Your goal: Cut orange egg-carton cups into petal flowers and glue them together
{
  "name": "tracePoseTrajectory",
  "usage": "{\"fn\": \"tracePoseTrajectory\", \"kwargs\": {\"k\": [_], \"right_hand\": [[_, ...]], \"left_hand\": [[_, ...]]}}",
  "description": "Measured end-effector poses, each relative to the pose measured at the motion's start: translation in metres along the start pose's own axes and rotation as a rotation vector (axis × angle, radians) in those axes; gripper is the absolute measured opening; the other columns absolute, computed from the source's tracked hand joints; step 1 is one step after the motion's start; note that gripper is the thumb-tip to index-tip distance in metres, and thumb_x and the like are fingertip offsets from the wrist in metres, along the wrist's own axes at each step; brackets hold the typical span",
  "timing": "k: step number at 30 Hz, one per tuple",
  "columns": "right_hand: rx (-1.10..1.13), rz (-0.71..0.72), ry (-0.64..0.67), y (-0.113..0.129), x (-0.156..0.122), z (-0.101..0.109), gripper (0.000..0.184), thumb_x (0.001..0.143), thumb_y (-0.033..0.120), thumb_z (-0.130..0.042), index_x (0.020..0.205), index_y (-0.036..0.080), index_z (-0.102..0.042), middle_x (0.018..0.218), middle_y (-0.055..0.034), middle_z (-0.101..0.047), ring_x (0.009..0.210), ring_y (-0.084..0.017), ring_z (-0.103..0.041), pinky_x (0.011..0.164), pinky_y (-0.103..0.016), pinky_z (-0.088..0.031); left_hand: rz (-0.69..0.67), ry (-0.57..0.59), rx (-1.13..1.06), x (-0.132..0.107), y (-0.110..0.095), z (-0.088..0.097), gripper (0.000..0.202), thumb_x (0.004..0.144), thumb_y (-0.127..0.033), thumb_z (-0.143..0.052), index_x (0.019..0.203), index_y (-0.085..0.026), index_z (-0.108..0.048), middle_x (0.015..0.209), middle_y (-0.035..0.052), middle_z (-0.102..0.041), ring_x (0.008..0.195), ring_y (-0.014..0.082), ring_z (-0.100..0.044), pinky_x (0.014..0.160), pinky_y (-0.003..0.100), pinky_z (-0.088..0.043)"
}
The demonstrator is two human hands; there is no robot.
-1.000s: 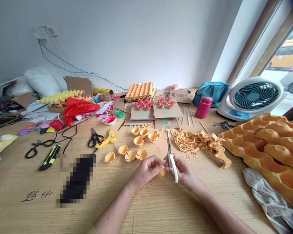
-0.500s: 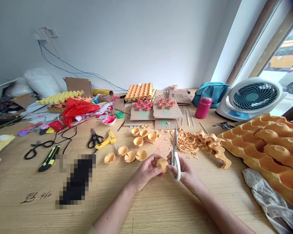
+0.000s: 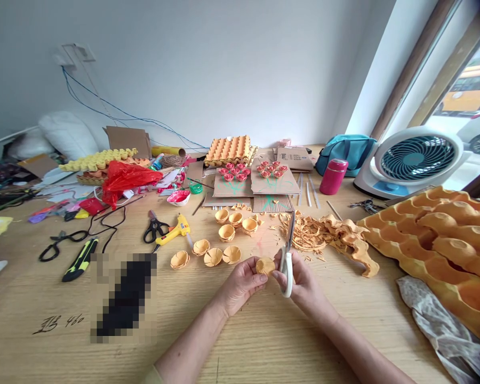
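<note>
Pinched in the fingers of my left hand [image 3: 244, 282] is a small orange egg-carton cup [image 3: 265, 265], its rounded base towards me. My right hand [image 3: 304, 280] is closed on white-handled scissors [image 3: 288, 264], whose blades point away from me, beside the cup. The right fingertips are close to the cup's edge; I cannot tell whether they touch it. Left of my hands, several cut cups [image 3: 213, 257] lie on the wooden table, some with slits like petals. Beyond my right hand lies a heap of orange carton trimmings [image 3: 308, 232].
Egg trays [image 3: 448, 240] fill the right side, in front of a fan [image 3: 420, 160]. Cardboard with red paper flowers [image 3: 235, 181] lies at the back. To the left are a yellow glue gun [image 3: 178, 230], black-handled scissors [image 3: 156, 229] and a utility knife [image 3: 80, 260].
The cup has turned a little in my left fingers. The scissors have tilted slightly to the right, and my right fingers have shifted a little from the cup.
</note>
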State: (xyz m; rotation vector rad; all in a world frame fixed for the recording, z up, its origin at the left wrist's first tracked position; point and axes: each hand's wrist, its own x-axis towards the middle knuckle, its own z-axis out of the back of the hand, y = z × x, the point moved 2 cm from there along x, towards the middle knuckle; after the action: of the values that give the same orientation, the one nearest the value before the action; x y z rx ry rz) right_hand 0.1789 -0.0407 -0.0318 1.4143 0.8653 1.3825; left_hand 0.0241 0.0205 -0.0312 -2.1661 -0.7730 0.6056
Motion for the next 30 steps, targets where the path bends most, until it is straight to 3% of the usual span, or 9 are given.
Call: {"fn": "tracePoseTrajectory", "kwargs": {"k": [5, 10, 14, 19, 25, 30], "right_hand": [[-0.061, 0.037, -0.033, 0.001, 0.000, -0.001, 0.022, 0.088, 0.031, -0.068, 0.102, 0.026, -0.052, 0.092, 0.0006, -0.055, 0.085, -0.018, -0.054, 0.078, -0.030, -0.046], [-0.175, 0.086, -0.039, 0.006, -0.002, -0.003, 0.020, 0.087, 0.027, -0.066, 0.101, 0.026, -0.052, 0.092, 0.0002, -0.059, 0.085, -0.018, -0.055, 0.080, -0.030, -0.046], [-0.184, 0.067, 0.010, 0.011, 0.000, -0.002, 0.018, 0.088, 0.030, -0.064, 0.099, 0.024, -0.051, 0.092, -0.0001, -0.059, 0.085, -0.018, -0.056, 0.080, -0.030, -0.046], [-0.287, -0.006, 0.087, 0.015, 0.003, 0.000, 0.019, 0.091, 0.037, -0.057, 0.083, 0.022, -0.050, 0.079, 0.0006, -0.055, 0.074, -0.017, -0.050, 0.069, -0.030, -0.042], [-0.464, -0.037, 0.187, 0.010, 0.001, -0.003, 0.028, 0.090, 0.040, -0.056, 0.074, 0.022, -0.043, 0.068, 0.0032, -0.050, 0.065, -0.016, -0.045, 0.065, -0.031, -0.037], [-0.563, -0.008, 0.233, 0.009, 0.001, -0.005, 0.026, 0.091, 0.036, -0.056, 0.075, 0.023, -0.039, 0.073, 0.0019, -0.053, 0.069, -0.017, -0.048, 0.070, -0.033, -0.038]], "left_hand": [[0.027, 0.002, -0.079, -0.001, 0.001, -0.004, 0.040, 0.060, -0.019, -0.092, 0.094, -0.014, -0.071, 0.089, 0.0016, -0.068, 0.071, 0.0068, -0.057, 0.067, 0.020, -0.045], [0.029, 0.029, -0.078, 0.000, 0.006, -0.004, 0.042, 0.062, -0.019, -0.091, 0.100, -0.011, -0.074, 0.092, 0.0057, -0.071, 0.079, 0.0097, -0.061, 0.073, 0.020, -0.047], [-0.050, -0.050, -0.096, 0.000, 0.001, -0.001, 0.034, 0.062, -0.021, -0.091, 0.090, -0.012, -0.074, 0.086, 0.0042, -0.071, 0.076, 0.0092, -0.060, 0.073, 0.020, -0.048], [-0.155, -0.134, -0.172, 0.000, -0.007, 0.004, 0.028, 0.061, -0.019, -0.091, 0.077, -0.014, -0.068, 0.066, -0.0051, -0.056, 0.061, 0.0049, -0.048, 0.059, 0.018, -0.042], [-0.194, -0.166, -0.232, 0.001, -0.007, 0.009, 0.032, 0.060, -0.021, -0.092, 0.070, -0.014, -0.062, 0.064, -0.0051, -0.053, 0.062, 0.0060, -0.047, 0.059, 0.020, -0.042], [-0.184, -0.160, -0.231, 0.000, -0.008, 0.009, 0.033, 0.060, -0.022, -0.092, 0.069, -0.014, -0.061, 0.065, -0.0046, -0.053, 0.062, 0.0058, -0.047, 0.060, 0.019, -0.042]]}}
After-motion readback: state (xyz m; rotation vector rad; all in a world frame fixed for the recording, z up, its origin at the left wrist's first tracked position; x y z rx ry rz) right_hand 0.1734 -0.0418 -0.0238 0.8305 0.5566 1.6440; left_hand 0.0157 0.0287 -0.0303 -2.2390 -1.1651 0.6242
